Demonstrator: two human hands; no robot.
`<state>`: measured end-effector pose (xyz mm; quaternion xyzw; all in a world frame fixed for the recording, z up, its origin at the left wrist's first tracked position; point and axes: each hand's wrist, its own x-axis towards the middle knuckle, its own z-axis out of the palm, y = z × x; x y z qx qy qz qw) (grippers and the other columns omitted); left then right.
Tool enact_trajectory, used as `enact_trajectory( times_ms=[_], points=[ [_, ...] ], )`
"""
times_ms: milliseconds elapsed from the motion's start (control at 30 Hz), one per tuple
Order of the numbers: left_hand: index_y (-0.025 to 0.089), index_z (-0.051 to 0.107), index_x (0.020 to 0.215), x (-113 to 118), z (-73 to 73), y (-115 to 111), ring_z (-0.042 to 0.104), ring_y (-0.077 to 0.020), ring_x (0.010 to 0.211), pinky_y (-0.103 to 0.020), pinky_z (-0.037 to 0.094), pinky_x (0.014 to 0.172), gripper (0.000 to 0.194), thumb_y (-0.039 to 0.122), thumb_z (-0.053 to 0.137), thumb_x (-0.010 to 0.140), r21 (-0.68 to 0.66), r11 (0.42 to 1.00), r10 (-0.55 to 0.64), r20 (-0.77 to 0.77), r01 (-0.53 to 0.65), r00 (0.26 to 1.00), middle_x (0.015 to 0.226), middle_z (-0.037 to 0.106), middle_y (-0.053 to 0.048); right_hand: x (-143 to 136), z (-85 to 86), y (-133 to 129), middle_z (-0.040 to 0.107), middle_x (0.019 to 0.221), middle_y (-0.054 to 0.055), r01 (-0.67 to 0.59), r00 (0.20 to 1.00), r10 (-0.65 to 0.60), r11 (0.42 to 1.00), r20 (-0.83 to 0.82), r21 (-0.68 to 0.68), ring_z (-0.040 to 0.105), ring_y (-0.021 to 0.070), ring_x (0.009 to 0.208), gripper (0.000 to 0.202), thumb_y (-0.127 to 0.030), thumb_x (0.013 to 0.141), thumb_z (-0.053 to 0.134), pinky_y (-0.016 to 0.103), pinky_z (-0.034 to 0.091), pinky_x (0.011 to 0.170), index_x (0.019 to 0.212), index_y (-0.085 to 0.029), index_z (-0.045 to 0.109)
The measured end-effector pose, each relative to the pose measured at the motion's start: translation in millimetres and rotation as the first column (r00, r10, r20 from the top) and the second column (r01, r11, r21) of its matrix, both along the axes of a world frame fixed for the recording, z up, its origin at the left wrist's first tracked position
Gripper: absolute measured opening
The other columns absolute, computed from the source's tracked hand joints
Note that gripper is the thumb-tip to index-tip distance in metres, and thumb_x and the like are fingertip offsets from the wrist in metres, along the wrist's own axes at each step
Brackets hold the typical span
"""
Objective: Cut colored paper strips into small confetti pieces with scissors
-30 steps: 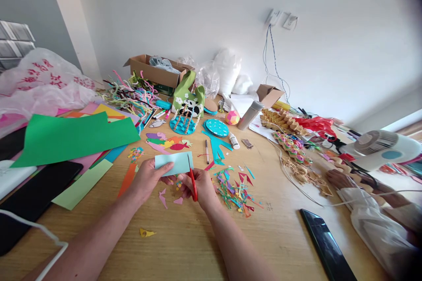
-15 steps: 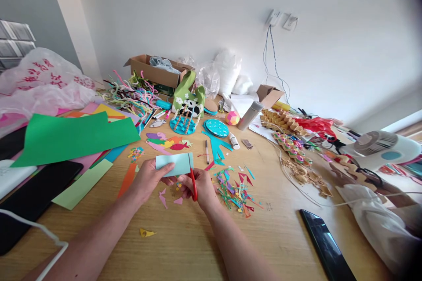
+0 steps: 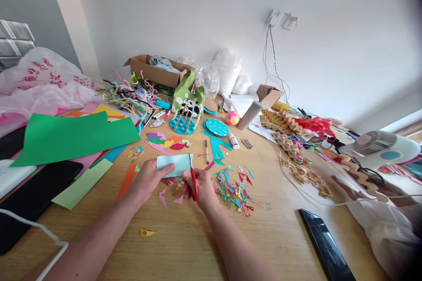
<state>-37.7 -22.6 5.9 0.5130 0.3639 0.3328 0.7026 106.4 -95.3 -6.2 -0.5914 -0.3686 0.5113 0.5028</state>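
Observation:
Pinched in my left hand (image 3: pixel 152 177) is a light blue piece of paper (image 3: pixel 174 164), held flat above the table with the thumb on top. My right hand (image 3: pixel 202 188) grips red-handled scissors (image 3: pixel 194 182), whose blade stands upright along the paper's right edge. Beneath and between the hands lie pink paper scraps (image 3: pixel 162 198). A heap of many-coloured scraps (image 3: pixel 235 191) spreads to the right of my right hand. Beyond the paper are several cut paper fish (image 3: pixel 169 141) and a pen (image 3: pixel 206 151).
Coloured sheets, a green one (image 3: pixel 79 136) on top, cover the left side. A black phone (image 3: pixel 326 246) lies at the front right, near a white fan (image 3: pixel 382 149). Behind stand a grey flask (image 3: pixel 250 115) and a panda bag (image 3: pixel 188 101). Another person's arm shows at right.
The paper and scissors have shifted very slightly, and the blade now shows more clearly at the paper's right edge. The other person's arm at right has moved.

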Motion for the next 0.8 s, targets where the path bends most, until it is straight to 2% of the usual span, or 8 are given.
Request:
enact_trajectory(
  times_ms=[233, 400, 600, 800],
  points=[
    [0.013, 0.068, 0.077, 1.1, -0.6, -0.1, 0.064, -0.0186, 0.054, -0.025, 0.047, 0.047, 0.034, 0.042, 0.074, 0.061, -0.009, 1.0, 0.015, -0.023, -0.015, 1.0, 0.065, 0.07, -0.005, -2.5, 1.1, 0.0, 0.054, 0.041, -0.002, 0.015, 1.0, -0.016, 0.999, -0.027, -0.039, 0.044, 0.0083, 0.028, 0.054, -0.069, 0.06, 0.063, 0.018, 0.029, 0.03, 0.064, -0.016, 0.049],
    [0.011, 0.067, 0.09, 2.1, -1.4, 1.9, 0.066, -0.0209, 0.057, -0.027, 0.049, 0.047, 0.043, 0.042, 0.075, 0.06, -0.011, 0.997, 0.08, 0.008, -0.08, 0.997, 0.073, 0.071, -0.007, -2.7, 1.4, 0.5, 0.052, 0.039, -0.002, 0.083, 0.995, -0.085, 0.996, -0.052, -0.033, 0.043, 0.0084, 0.027, 0.055, -0.07, 0.063, 0.059, 0.018, 0.03, 0.029, 0.064, -0.016, 0.049],
    [0.009, 0.065, 0.094, 0.6, -3.0, 5.9, 0.069, -0.023, 0.066, -0.026, 0.051, 0.048, 0.048, 0.045, 0.073, 0.064, -0.001, 0.978, 0.209, 0.092, -0.21, 0.974, 0.078, 0.071, -0.009, -4.7, 0.1, -0.6, 0.059, 0.05, 0.001, -0.033, 0.996, 0.035, 0.999, -0.083, 0.029, 0.054, 0.0108, 0.039, 0.053, -0.066, 0.069, 0.059, 0.02, 0.041, 0.04, 0.071, -0.013, 0.053],
    [0.009, 0.065, 0.094, 0.6, -6.9, 9.0, 0.069, -0.0231, 0.067, -0.025, 0.052, 0.049, 0.047, 0.044, 0.074, 0.063, -0.04, 0.962, 0.272, 0.135, -0.269, 0.953, 0.078, 0.072, -0.009, -7.8, 2.0, -2.6, 0.059, 0.051, 0.002, -0.094, 0.995, 0.091, 0.993, 0.043, 0.07, 0.057, 0.0117, 0.042, 0.05, -0.061, 0.071, 0.061, 0.019, 0.041, 0.04, 0.068, -0.013, 0.053]
  ],
)
